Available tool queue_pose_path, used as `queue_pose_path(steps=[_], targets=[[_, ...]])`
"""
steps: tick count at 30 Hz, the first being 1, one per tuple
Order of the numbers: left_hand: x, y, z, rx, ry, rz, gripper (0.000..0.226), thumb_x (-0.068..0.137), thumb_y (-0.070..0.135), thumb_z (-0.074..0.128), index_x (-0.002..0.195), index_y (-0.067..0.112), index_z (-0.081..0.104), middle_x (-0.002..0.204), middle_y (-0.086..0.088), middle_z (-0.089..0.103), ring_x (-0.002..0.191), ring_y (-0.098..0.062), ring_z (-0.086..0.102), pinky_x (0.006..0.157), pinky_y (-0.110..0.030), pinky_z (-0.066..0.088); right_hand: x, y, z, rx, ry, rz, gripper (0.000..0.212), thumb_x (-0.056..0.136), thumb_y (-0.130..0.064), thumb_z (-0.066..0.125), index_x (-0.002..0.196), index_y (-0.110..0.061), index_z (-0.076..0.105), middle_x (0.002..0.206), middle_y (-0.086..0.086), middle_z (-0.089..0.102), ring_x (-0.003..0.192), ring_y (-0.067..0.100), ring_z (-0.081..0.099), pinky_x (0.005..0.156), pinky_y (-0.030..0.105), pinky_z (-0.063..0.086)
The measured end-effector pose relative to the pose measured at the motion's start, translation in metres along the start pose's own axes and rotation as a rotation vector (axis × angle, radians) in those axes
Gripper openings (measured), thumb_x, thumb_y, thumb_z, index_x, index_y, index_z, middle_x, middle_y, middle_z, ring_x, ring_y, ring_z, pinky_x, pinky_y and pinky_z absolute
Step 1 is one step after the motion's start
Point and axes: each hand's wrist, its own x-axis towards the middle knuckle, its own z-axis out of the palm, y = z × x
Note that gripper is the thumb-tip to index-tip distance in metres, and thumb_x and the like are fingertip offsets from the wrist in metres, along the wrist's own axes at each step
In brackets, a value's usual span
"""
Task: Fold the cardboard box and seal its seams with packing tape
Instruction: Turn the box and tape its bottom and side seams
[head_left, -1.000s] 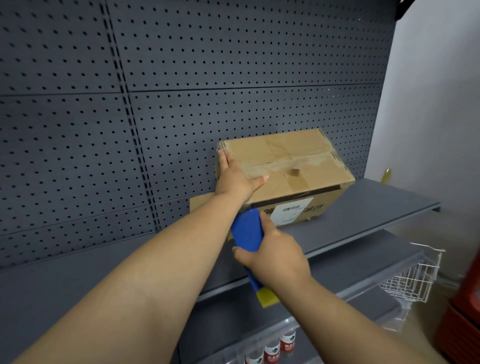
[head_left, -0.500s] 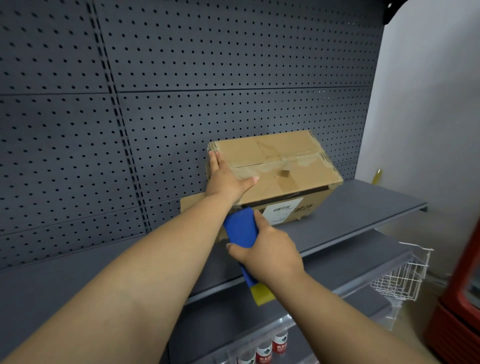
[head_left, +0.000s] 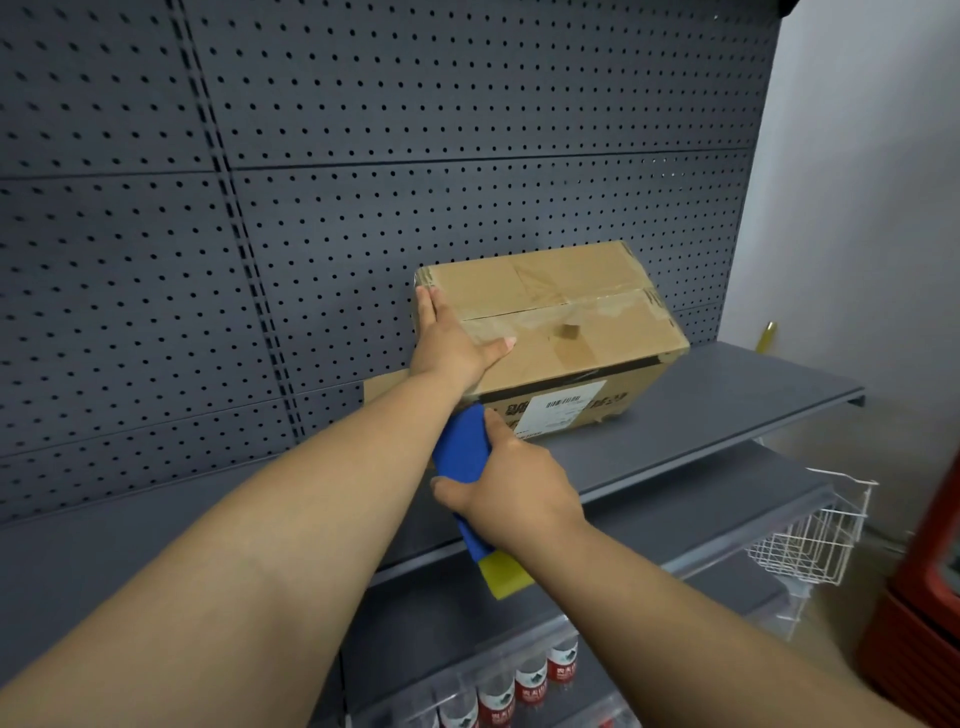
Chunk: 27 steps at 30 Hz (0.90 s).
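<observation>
Pegboard (head_left: 363, 156) fills the upper left and centre of the frame, dark grey, perforated; grey wall (head_left: 857, 182) at far right; shelf (head_left: 727, 410) runs across mid-frame, more shelving below it.

Box (head_left: 550, 332) sits on the shelf at centre, back against the pegboard; top flaps are folded down and meet along a centre seam; glossy tape shows along that seam, wrinkled, with a small loose scrap near the middle; a white label on the front face. One brown flap juts out low at the box's left end, behind the left forearm; that end looks not yet closed, though the arm hides most of it.

Judged progress: folding of the top done, top seam taped at least once; left-end seam and stray flap likely remain, plus smoothing of the wrinkled tape; the far side and underside are out of view.

Left hand (head_left: 449, 343) lies flat on the top's left edge, fingers straight toward the back corner, thumb out across the near flap; pressing, not gripping. Right hand (head_left: 511, 488) lower centre, fingers curled round a blue dispenser (head_left: 462, 447) with a yellow end (head_left: 504, 574) toward the lower frame; its blue head is just below the box's near-left corner, contact hidden by the left wrist; the tape roll itself is not visible.

Wire basket (head_left: 810, 545) lower right; red cabinet (head_left: 930, 597) at the right edge; bottles (head_left: 530, 680) with red labels at bottom centre; a yellowish object (head_left: 768, 335) at the shelf's right back, too small to name.
</observation>
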Motion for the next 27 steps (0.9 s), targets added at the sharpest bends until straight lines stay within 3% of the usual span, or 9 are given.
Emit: queue_pose_path(steps=[9,14,18,22,27], targets=[[-0.008,0.007,0.005,-0.004,0.022,0.002,0.116,0.074,0.052,0.068,0.147,0.010,-0.012,0.156,0.002,-0.021,0.144,-0.016,0.013,0.107,-0.031,0.032,0.000,0.010,-0.007,0.013,0.035,0.033,0.088,0.075,-0.051,0.059,0.148,-0.027,0.016,0.117,0.006,0.059,0.108,0.027,0.054,0.074,0.034,0.044],[-0.008,0.008,0.007,-0.002,0.028,0.000,0.117,0.074,0.052,0.068,0.147,0.010,-0.012,0.156,0.003,-0.021,0.144,-0.016,0.013,0.108,-0.031,0.031,0.004,0.011,-0.012,0.032,0.017,0.046,0.078,0.073,-0.051,0.060,0.141,-0.026,0.029,0.115,0.006,0.059,0.107,0.027,0.055,0.078,0.036,0.048],[-0.008,0.010,0.008,-0.007,0.030,-0.003,0.116,0.074,0.052,0.068,0.148,0.010,-0.012,0.156,0.003,-0.021,0.144,-0.016,0.013,0.108,-0.032,0.031,0.004,0.012,-0.009,0.073,0.009,0.058,0.083,0.073,-0.049,0.060,0.144,-0.025,0.025,0.119,0.007,0.059,0.109,0.028,0.055,0.083,0.037,0.050],[-0.006,0.008,0.008,-0.008,0.032,-0.014,0.117,0.073,0.053,0.069,0.147,0.010,-0.012,0.156,0.003,-0.022,0.145,-0.016,0.012,0.109,-0.033,0.031,0.005,0.010,-0.005,0.106,0.009,0.051,0.076,0.072,-0.050,0.059,0.138,-0.025,0.032,0.111,0.006,0.061,0.102,0.028,0.057,0.078,0.038,0.051],[-0.007,0.008,0.009,-0.012,0.036,-0.018,0.117,0.073,0.053,0.069,0.148,0.011,-0.012,0.156,0.004,-0.022,0.145,-0.015,0.010,0.109,-0.031,0.030,0.008,0.009,-0.010,0.091,-0.016,0.059,0.074,0.073,-0.051,0.061,0.137,-0.024,0.035,0.118,0.006,0.060,0.110,0.027,0.054,0.081,0.036,0.049]])
